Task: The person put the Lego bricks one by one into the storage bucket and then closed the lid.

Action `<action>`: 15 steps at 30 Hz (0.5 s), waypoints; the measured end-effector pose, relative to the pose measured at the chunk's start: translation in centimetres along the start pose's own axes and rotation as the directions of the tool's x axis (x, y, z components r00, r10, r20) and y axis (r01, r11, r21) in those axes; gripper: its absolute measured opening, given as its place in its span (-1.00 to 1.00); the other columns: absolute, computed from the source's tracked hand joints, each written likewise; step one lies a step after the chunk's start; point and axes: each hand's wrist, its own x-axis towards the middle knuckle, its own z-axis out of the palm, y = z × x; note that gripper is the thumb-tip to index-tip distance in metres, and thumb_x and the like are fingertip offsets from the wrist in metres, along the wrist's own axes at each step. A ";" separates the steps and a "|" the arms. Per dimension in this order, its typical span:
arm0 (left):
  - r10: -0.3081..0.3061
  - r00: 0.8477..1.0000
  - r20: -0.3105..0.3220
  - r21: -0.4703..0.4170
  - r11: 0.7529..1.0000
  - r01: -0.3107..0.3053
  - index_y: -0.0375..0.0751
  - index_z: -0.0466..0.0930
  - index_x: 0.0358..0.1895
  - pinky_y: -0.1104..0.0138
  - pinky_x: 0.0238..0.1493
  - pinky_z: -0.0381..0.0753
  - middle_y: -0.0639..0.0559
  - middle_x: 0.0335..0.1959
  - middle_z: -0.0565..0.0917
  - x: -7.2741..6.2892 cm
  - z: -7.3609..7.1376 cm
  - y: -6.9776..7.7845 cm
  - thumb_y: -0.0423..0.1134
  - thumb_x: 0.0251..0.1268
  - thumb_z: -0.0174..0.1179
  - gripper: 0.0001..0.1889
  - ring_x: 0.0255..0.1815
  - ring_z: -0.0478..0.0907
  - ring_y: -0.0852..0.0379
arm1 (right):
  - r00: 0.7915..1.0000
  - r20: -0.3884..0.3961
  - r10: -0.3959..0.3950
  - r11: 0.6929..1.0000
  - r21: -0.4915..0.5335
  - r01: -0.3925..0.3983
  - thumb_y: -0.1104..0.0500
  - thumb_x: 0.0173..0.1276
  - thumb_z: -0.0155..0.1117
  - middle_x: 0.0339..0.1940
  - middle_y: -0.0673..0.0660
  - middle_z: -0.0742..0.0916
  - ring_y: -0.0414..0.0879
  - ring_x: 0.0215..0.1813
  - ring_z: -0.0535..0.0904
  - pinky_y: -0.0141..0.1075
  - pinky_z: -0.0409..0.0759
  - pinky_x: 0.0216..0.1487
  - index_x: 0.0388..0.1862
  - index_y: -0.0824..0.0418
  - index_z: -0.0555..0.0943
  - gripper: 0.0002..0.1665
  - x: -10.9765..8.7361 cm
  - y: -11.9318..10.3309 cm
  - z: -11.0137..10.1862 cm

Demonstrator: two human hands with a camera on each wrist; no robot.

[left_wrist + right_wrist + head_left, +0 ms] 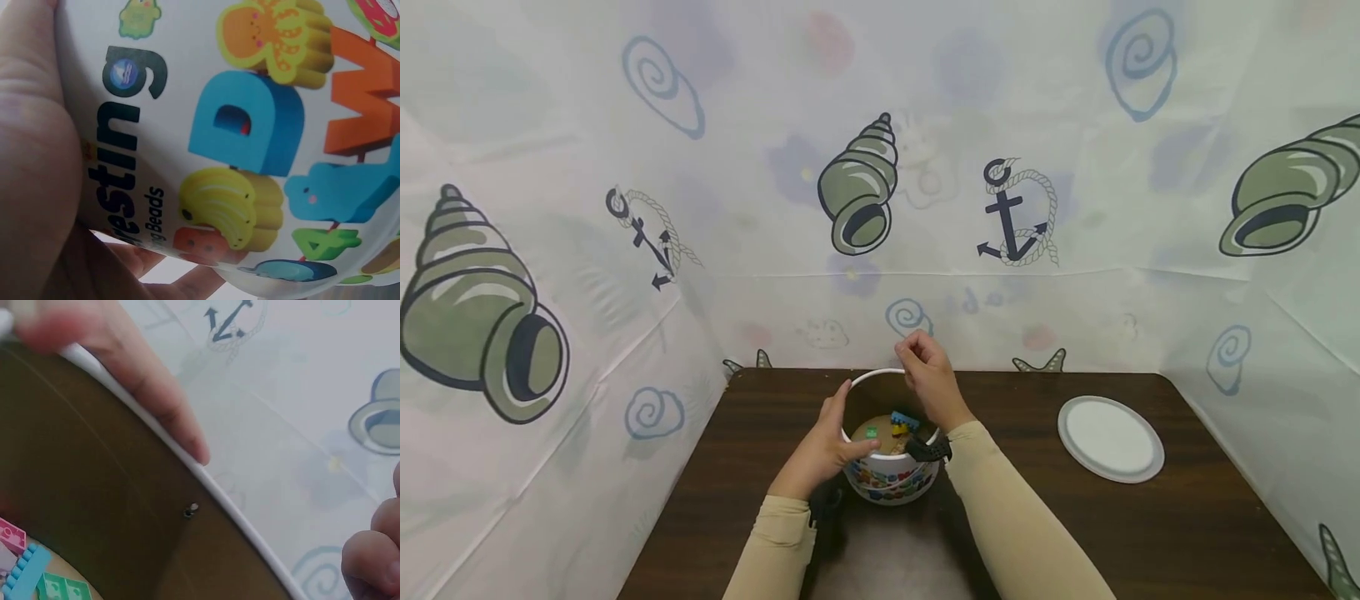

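Note:
A round white bucket (891,462) with printed colourful beads stands upright on the table. In the head view my left hand (823,442) grips its left side, the thumb at the front rim and the other fingers along the outer wall. Its palm and fingers also curve round the printed wall in the left wrist view. Several small toy building blocks lie at the bottom, among them a blue block (28,572) and a green block (65,587). My right hand (934,375) is over the bucket's back right rim, its fingers curled and thumb near the index fingertip. Nothing shows between them.
On the right of the dark wooden table (1015,500) lies a white lid or plate (1111,439). A light patterned cloth (940,317) hangs behind the table and on both sides.

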 end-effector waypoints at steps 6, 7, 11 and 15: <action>0.045 0.999 0.011 0.023 0.999 -0.045 0.09 -0.25 0.85 -0.35 0.54 0.37 -0.29 0.79 -0.04 -0.2 0.1 0.0 0.12 0.27 0.61 0.32 0.74 0.11 -0.41 | 0.998 0.047 -0.031 0.987 -0.157 0.038 0.03 0.72 0.24 -0.39 0.12 0.56 -0.04 -0.38 0.49 -0.29 0.53 -0.32 -0.11 0.26 0.54 -0.70 -3.4 -0.8 -2.1; 0.050 0.999 0.009 0.032 0.998 -0.050 0.13 -0.25 0.85 -0.36 0.55 0.35 -0.27 0.80 -0.06 -0.3 0.0 0.0 0.14 0.26 0.61 0.32 0.76 0.05 -0.40 | 0.997 0.062 -0.037 0.978 -0.202 0.049 0.03 0.72 0.24 -0.31 0.16 0.61 0.01 -0.27 0.57 -0.24 0.61 -0.16 -0.08 0.23 0.58 -0.74 -4.2 -0.9 -2.3; 0.068 0.998 -0.001 0.096 0.993 -0.068 0.24 -0.21 0.85 -0.41 0.51 0.35 -0.27 0.80 -0.06 -0.6 -0.6 0.2 0.19 0.25 0.59 0.29 0.79 -0.05 -0.43 | 0.994 0.102 -0.046 0.948 -0.309 0.076 0.10 0.71 0.24 0.20 0.18 0.71 0.13 0.39 0.60 0.19 0.46 0.53 0.10 0.15 0.62 -0.83 -7.7 -0.9 -3.1; 0.153 0.986 -0.065 0.217 0.967 -0.136 0.22 -0.08 0.84 -0.53 0.53 0.18 -0.27 0.81 -0.05 -1.1 -1.4 1.4 0.17 0.26 0.59 0.22 0.79 -0.14 -0.46 | 0.996 0.081 -0.033 0.943 -0.328 0.058 0.20 0.69 0.26 0.49 0.16 0.58 0.09 0.67 0.35 0.26 0.22 0.67 0.29 0.13 0.58 -0.71 -11.4 -0.7 -4.5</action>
